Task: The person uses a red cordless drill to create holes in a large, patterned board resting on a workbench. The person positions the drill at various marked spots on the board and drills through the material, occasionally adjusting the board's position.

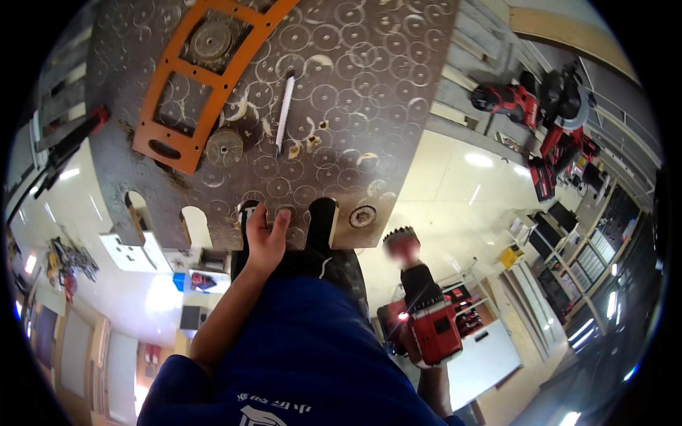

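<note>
Orange frame point(207, 77) surrounds disc point(206, 42) (right grip point(411, 346) holds drill point(435, 334)).

Frame point(190, 69) on board point(369, 85) lies left of drill point(435, 332).

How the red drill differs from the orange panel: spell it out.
Pose: the red drill is held in the right hand beside the board; the orange panel lies on it.
Shape: the drill is bulky, with a round toothed cutter at its front; the panel is flat and curved, with cut-out windows.
Colour: the drill is red and black; the panel is orange.
</note>
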Motion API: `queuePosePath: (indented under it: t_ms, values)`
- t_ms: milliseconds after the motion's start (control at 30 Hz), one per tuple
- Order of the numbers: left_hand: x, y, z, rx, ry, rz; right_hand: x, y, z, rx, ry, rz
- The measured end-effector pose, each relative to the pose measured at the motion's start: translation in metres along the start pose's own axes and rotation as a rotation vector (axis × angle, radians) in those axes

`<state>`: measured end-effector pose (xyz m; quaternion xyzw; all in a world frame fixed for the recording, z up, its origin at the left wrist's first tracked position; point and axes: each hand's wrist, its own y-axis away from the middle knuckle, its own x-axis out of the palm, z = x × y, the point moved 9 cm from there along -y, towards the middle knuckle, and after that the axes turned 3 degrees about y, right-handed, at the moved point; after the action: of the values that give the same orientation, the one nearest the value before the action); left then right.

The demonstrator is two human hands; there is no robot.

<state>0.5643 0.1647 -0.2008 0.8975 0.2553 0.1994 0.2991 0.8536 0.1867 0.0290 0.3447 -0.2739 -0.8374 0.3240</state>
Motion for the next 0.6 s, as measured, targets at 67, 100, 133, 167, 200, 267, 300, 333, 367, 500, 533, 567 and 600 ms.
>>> queuePosePath:
  t_ms: [67, 100, 133, 167, 200, 267, 300, 333, 367, 500, 533, 567, 600]
  values:
    - [0.004, -0.001, 0.007, 0.012, 0.015, -0.007, -0.001, 0.005, -0.008, -0.032, -0.070, -0.090]
    - [0.007, -0.003, 0.008, 0.018, 0.020, -0.006, -0.002, 0.005, -0.016, 0.030, -0.076, -0.149]
    - [0.005, -0.003, -0.004, 0.055, -0.069, -0.006, -0.002, 0.002, -0.021, 0.090, -0.093, -0.193]
    - [-0.002, 0.000, -0.006, 0.052, -0.070, -0.031, -0.001, -0.001, -0.026, 0.152, -0.112, -0.237]
    - [-0.011, -0.001, -0.005, 0.064, -0.075, -0.057, 0.004, -0.004, -0.033, 0.147, -0.165, -0.238]
    - [0.001, -0.003, -0.013, 0.108, -0.159, 0.009, 0.006, 0.006, -0.047, 0.182, -0.248, -0.290]
    - [-0.001, -0.003, -0.013, 0.104, -0.175, 0.004, 0.005, 0.006, -0.049, 0.154, -0.284, -0.330]
    - [-0.004, -0.004, -0.013, 0.101, -0.192, -0.004, 0.005, 0.005, -0.049, 0.124, -0.321, -0.368]
    - [-0.010, -0.004, -0.010, 0.093, -0.205, -0.020, 0.004, 0.002, -0.050, 0.099, -0.352, -0.397]
    - [0.014, -0.007, 0.012, 0.080, -0.144, 0.041, -0.032, 0.003, -0.023, 0.001, -0.284, -0.411]
    - [0.027, -0.007, 0.013, 0.109, -0.129, 0.058, -0.040, 0.004, -0.021, -0.021, -0.301, -0.464]
    - [0.012, -0.005, 0.000, 0.155, -0.161, 0.021, -0.030, -0.007, -0.023, -0.046, -0.366, -0.439]
    - [-0.001, -0.004, -0.009, 0.148, -0.192, 0.006, -0.020, -0.019, -0.026, -0.067, -0.425, -0.416]
